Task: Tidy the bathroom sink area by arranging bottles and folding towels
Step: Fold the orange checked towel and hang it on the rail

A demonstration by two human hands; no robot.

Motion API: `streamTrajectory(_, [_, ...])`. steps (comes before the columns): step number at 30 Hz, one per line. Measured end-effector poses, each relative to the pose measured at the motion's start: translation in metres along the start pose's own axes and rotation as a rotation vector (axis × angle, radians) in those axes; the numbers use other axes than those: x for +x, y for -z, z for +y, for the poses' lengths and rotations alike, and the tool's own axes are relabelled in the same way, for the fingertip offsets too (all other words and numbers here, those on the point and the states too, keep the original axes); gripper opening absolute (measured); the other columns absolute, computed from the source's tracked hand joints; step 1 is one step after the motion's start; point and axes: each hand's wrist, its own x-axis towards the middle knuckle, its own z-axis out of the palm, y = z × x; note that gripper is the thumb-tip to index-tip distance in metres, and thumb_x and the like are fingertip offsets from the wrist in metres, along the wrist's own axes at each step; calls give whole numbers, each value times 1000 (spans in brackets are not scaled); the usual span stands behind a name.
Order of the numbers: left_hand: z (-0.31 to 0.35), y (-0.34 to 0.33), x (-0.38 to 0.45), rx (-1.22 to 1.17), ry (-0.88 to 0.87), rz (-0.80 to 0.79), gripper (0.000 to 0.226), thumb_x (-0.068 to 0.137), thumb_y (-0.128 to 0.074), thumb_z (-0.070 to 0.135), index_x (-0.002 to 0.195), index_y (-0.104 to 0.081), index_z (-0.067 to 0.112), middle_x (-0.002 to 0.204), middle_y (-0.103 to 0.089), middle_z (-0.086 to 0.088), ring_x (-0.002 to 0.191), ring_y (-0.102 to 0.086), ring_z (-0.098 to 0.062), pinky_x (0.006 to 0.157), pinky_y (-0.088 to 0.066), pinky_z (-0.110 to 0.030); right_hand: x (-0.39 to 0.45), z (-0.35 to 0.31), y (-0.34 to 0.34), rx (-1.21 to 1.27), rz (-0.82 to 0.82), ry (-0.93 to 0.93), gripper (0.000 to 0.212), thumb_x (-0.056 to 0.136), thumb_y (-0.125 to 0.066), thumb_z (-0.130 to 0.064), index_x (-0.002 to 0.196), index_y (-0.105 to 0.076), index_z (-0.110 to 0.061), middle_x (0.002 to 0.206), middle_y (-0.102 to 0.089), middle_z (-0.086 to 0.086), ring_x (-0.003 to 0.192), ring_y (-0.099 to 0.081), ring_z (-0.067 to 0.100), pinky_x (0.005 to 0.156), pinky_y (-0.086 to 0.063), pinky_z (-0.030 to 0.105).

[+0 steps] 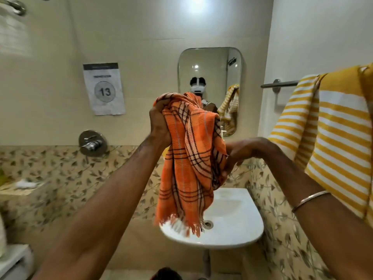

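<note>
An orange checked towel (189,158) with black and white lines hangs bunched above the white sink (238,223). My left hand (159,122) grips its top, held up in front of the mirror (210,65). My right hand (240,152) reaches in from the right and holds the towel's right edge at mid height; its fingertips are partly hidden in the folds. The fringed lower end dangles over the basin near the drain (207,224). No bottles are visible; the sink's back ledge is hidden behind the towel.
A yellow and white striped towel (331,138) hangs over a metal rail (279,84) on the right wall. A chrome shower valve (92,143) and a paper sign marked 13 (104,88) are on the left wall. A white fixture (14,261) sits at lower left.
</note>
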Motion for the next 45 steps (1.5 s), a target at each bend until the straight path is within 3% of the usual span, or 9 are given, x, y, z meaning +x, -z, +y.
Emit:
streamTrajectory(9, [31,50,-55,84,75,243,20,87,-55,23,94,-65,7,106,-62,-20,103,-60,-38,100,-51,-48,-27,0,-42,539,283,105,24,102,-49,-19,120,-63,-10,109,-70,16,97,-67,28,96,-51,50])
streamTrajectory(14, [31,70,-87,352,164,281,56,101,-37,24,63,-78,17,72,-76,-5,72,-72,-19,67,-57,-28,-42,-10,-44,883,495,138,40,98,-48,-45,116,-70,-17,99,-76,12,87,-73,25,75,-60,41])
streamTrajectory(18, [18,127,-96,722,375,321,45,92,-52,53,113,-71,18,110,-74,-12,100,-70,-25,94,-55,-39,-52,-30,-44,991,643,246,13,91,-58,-20,89,-70,-14,69,-71,-2,65,-66,12,57,-51,26])
streamTrajectory(21, [4,173,-103,977,508,339,84,64,-57,88,113,-71,21,112,-72,-11,100,-69,-29,93,-55,-45,-54,-50,-43,954,649,287,13,76,-64,-7,87,-66,-13,78,-69,5,73,-65,21,69,-55,33])
streamTrajectory(23, [11,155,-127,1026,539,342,68,76,-57,80,100,-74,18,99,-73,-11,93,-70,-31,84,-57,-41,-57,-67,-44,935,639,298,22,66,-66,-8,87,-65,-12,81,-68,9,76,-64,24,74,-55,37])
streamTrajectory(28, [9,151,-148,1119,458,311,42,90,-59,58,83,-69,19,85,-72,-10,81,-70,-27,81,-59,-42,-63,-97,-58,694,739,263,19,76,-74,-20,95,-71,-19,96,-72,7,84,-71,24,80,-60,40])
streamTrajectory(31, [8,145,-151,1290,340,221,35,90,-65,44,75,-67,13,69,-65,-7,57,-58,-18,57,-50,-32,-65,-113,-66,582,792,274,15,80,-75,-23,95,-75,-24,108,-69,1,94,-70,21,82,-59,38])
streamTrajectory(36, [25,68,-165,916,-43,146,31,92,-67,36,104,-65,8,87,-71,-11,65,-68,-23,56,-57,-37,-63,-139,-86,360,790,248,8,78,-77,-27,86,-76,-28,95,-71,-6,90,-67,14,80,-57,34])
streamTrajectory(45, [24,47,-201,1026,-233,-153,31,83,-79,25,102,-64,6,80,-70,-8,54,-68,-19,48,-58,-33,-77,-140,-112,430,715,139,5,78,-73,-19,82,-76,-18,86,-72,3,85,-69,20,72,-58,33])
